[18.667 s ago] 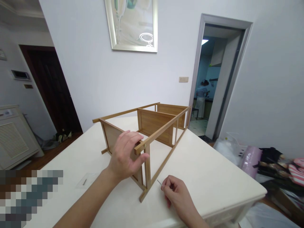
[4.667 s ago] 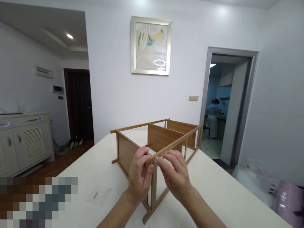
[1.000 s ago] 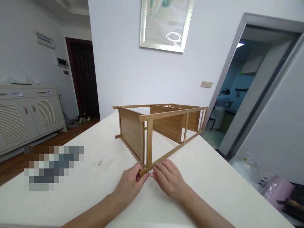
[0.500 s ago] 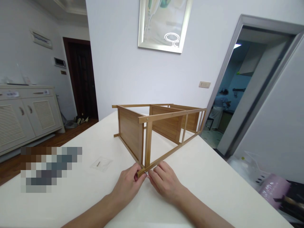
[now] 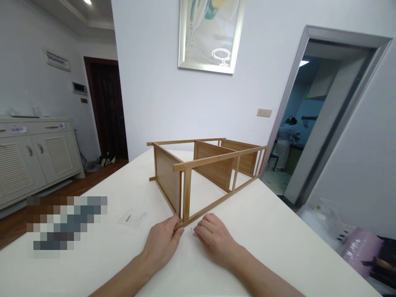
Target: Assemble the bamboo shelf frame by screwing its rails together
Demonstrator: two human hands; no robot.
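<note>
A wooden shelf rack [image 5: 213, 168] lies on its side on the white table [image 5: 173, 268], with its near end towards me. My left hand [image 5: 163, 237] is closed around the end of its lower near rail, thumb and fingers on either side. Just to the right, my right hand [image 5: 213, 235] pinches a small silvery metal piece [image 5: 192, 230]; only its tip shows, a little apart from the rail. A screw head [image 5: 185, 166] sits in the upper rail's near end. Left of the rack lies a clear plastic bag [image 5: 133, 218] with a small dark part in it.
A blurred-out patch [image 5: 66, 222] covers the table's left side. Behind the rack stands a white wall with a framed picture [image 5: 208, 37]. Through the doorway at right a person [image 5: 285, 136] stands in a kitchen. A pink wrapped bundle [image 5: 360, 249] lies beyond the table's right edge.
My right hand has drawn the metal piece away from the rail end, leaving a gap. The rack's near end appears slightly further left, with my left hand still on it.
</note>
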